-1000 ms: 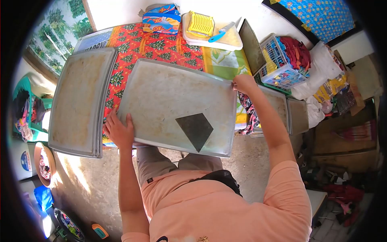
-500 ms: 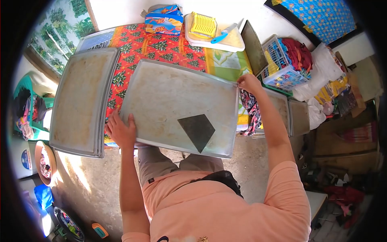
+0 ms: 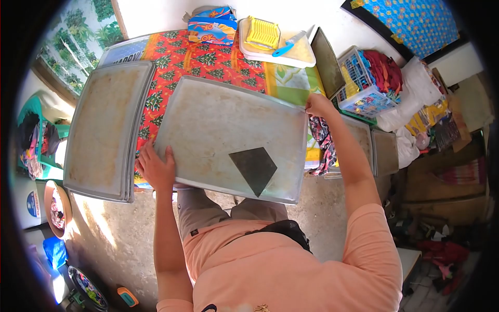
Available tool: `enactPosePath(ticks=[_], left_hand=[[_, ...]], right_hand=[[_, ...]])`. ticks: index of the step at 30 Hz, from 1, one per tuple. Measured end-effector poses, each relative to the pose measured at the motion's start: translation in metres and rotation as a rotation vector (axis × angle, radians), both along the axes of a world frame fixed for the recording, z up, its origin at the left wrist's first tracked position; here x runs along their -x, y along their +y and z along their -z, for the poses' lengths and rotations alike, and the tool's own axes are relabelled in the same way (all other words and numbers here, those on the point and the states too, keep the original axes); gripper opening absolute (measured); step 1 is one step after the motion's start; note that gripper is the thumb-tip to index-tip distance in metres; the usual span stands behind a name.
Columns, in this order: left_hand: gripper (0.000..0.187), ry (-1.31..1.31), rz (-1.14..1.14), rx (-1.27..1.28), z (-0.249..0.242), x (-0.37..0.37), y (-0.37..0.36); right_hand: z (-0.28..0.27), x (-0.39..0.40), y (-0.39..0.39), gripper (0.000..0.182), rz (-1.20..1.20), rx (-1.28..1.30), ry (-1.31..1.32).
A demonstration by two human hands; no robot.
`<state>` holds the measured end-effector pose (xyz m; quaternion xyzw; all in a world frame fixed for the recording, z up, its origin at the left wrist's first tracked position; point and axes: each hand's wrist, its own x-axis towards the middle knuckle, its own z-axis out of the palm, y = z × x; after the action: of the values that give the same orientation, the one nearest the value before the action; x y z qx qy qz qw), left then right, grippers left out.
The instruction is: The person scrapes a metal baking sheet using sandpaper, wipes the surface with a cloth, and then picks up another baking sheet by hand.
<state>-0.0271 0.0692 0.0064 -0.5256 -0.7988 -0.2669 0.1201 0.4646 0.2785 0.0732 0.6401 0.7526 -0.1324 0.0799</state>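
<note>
A large, shallow metal baking tray [image 3: 218, 125] with a stained surface lies slanted on the table, its near edge over my lap. On its lower right part sits a dark, flat, kite-shaped piece [image 3: 254, 170]. My left hand [image 3: 156, 167] holds the tray's left edge near the front corner, thumb over the rim and fingers along the outside. At the far right corner my right hand [image 3: 319, 107] pinches the rim, fingers closed. Left of the tray is a stack of similar baking trays [image 3: 106, 130], jutting over the table's front edge.
A red and yellow patterned tablecloth [image 3: 213, 60] covers the table. At the back are a blue box [image 3: 212, 30] and a white container [image 3: 306, 56] carrying a yellow slotted slicer [image 3: 262, 32] and a blue-handled tool [image 3: 283, 49]. A crate of cloth [image 3: 364, 96] and more trays [image 3: 385, 151] stand right.
</note>
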Motion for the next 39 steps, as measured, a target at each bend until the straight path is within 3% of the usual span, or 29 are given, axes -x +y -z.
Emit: enactPosePath(ticks=[6,9,12,18,21,27,33,39], left_hand=[[0.053,-0.016,0.005,0.009,-0.002,-0.001,-0.001],[0.053,-0.028,0.003,0.002,-0.001,-0.001,0.001],[0.053,-0.013,-0.001,0.0,0.0,0.0,-0.001],[0.053,-0.013,0.01,-0.002,-0.003,-0.002,0.0],[0.052,-0.03,0.013,-0.013,-0.003,-0.002,0.0],[0.052,-0.012,0.005,-0.001,0.0,0.0,-0.001],[0.053,-0.03,0.016,0.001,-0.001,-0.001,-0.001],[0.054,-0.024,0.007,0.0,0.002,0.001,-0.001]], right_hand=[[0.011,0.009,-0.004,0.016,-0.045,-0.18,-0.233],[-0.016,0.015,-0.011,0.016,-0.117,-0.033,-0.102],[-0.011,0.01,-0.004,0.018,0.027,0.061,0.005],[0.003,0.017,-0.009,0.015,-0.025,-0.136,-0.248],[-0.01,0.013,-0.015,0.014,-0.027,-0.078,-0.064],[0.009,0.001,-0.007,0.02,-0.003,-0.126,-0.035],[-0.003,0.003,-0.005,0.022,-0.238,0.024,-0.088],[0.014,-0.007,0.0,0.024,-0.155,-0.087,-0.011]])
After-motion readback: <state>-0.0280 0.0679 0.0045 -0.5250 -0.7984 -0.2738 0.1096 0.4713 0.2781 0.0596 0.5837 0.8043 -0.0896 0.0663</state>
